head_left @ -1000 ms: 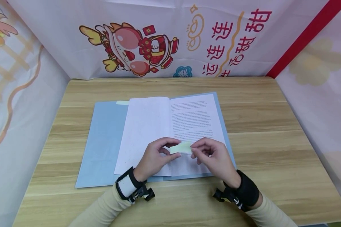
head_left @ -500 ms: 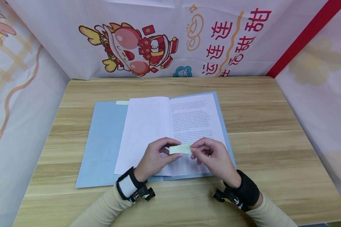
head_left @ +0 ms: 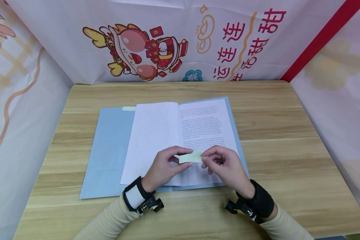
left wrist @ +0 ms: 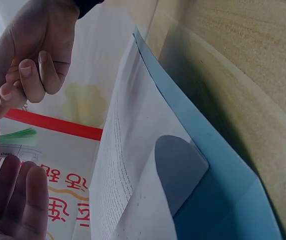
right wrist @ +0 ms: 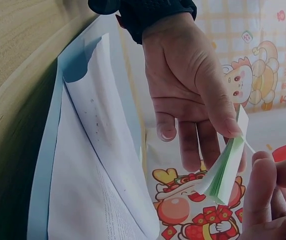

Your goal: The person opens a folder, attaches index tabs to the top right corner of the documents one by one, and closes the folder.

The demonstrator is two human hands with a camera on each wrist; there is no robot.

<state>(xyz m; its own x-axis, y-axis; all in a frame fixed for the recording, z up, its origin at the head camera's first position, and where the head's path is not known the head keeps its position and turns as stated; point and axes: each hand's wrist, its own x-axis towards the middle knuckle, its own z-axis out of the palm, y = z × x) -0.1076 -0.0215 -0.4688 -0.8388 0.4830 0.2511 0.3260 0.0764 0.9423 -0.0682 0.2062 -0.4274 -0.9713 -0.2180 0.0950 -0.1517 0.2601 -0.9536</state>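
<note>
In the head view, a small pale green sticky note pad [head_left: 189, 157] is held over the open booklet's printed page [head_left: 202, 125]. My left hand [head_left: 165, 164] grips the pad between thumb and fingers at its left end. At the right end, my right hand [head_left: 223, 163] pinches a corner of the top sheet with thumb and index finger. The right wrist view shows the pad [right wrist: 223, 175] with its layered green edges slightly fanned, and a thin white sliver runs from it toward the right fingertips [right wrist: 263, 162].
The booklet lies in an open blue folder [head_left: 112, 146] on the wooden table [head_left: 276, 133]. A blank white page [head_left: 156, 133] covers its middle. A pale green strip [head_left: 129, 108] sits at the folder's top edge. Printed cloth walls [head_left: 180, 40] stand behind and at both sides.
Both hands stay in nearly the same place over the page. The note pad's tilt shifts slightly between the fingers.
</note>
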